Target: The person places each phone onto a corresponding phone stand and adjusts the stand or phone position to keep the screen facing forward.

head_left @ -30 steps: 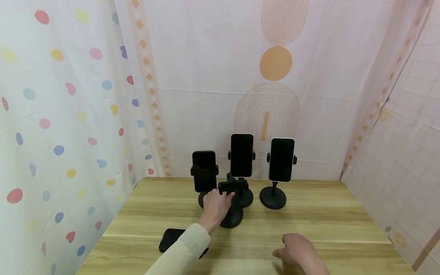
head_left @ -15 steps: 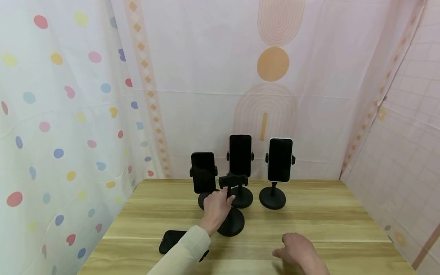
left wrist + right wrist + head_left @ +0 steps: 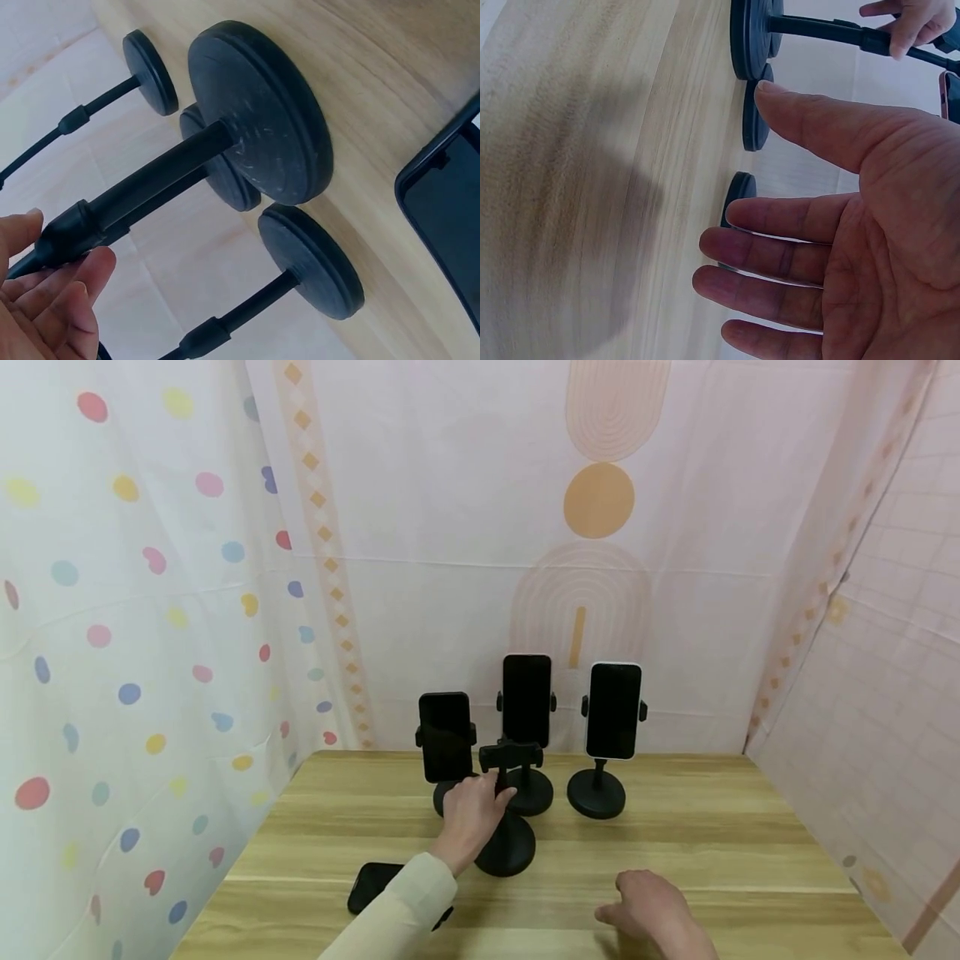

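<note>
My left hand point(image 3: 472, 817) grips the upright pole of a black phone stand point(image 3: 506, 850) whose clamp point(image 3: 512, 755) holds no phone. In the left wrist view, the thumb and fingers point(image 3: 96, 262) curl round the pole's thick collar point(image 3: 67, 234), above the round base point(image 3: 259, 112). That base is at the tabletop, in front of the other stands. My right hand point(image 3: 647, 903) hovers low over the front right of the table, holding nothing. The right wrist view shows its palm point(image 3: 900, 262) with the fingers extended and apart.
Behind stand three more phone stands, carrying a left phone point(image 3: 446, 735), a middle phone point(image 3: 527, 697) and a white-edged right phone point(image 3: 614, 710). A black phone point(image 3: 372, 885) lies flat at the front left, partly hidden by my sleeve point(image 3: 412, 893). Curtains hang round the wooden table point(image 3: 712, 827).
Over the first half second, my left hand brought the stand's base slightly nearer me, and its clamp levelled out. Since then it has hardly moved. The right hand has stayed in place.
</note>
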`<state>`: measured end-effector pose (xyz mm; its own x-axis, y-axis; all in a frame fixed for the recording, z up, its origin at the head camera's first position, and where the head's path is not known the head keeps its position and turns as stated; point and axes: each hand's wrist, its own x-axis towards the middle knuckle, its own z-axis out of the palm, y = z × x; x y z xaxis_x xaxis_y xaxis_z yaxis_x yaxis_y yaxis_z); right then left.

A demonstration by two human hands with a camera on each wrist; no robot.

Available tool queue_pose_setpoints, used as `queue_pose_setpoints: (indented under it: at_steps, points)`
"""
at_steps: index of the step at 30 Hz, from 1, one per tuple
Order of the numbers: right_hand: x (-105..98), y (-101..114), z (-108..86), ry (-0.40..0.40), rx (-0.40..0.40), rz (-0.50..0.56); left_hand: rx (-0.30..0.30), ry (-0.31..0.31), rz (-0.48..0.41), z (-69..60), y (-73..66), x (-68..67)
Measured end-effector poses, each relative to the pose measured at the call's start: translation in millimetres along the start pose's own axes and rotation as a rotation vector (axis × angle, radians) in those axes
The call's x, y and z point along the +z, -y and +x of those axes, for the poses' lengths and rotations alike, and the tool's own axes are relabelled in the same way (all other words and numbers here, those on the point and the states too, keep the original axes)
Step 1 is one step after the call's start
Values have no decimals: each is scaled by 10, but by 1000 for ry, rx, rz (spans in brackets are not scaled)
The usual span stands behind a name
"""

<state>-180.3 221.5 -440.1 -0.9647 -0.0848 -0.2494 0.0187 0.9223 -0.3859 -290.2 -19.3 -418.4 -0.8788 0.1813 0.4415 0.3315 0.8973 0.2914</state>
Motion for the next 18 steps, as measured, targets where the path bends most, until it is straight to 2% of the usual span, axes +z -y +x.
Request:
queue_pose_setpoints:
  at_steps: [3,8,12,18]
  points:
    - [8,2,6,3,3,-8,23,-16,-17,-25,-5,-55]
    - [26,8,-9,-41,-25,-30,75,-95,-60,-58,-2,-184]
    - [32,37,-13,-62,-47,-40,94,-146,-104,-67,12,-279]
    - [30,60,-6,-76,-45,-58,134,-218,-163,-57,10,-421]
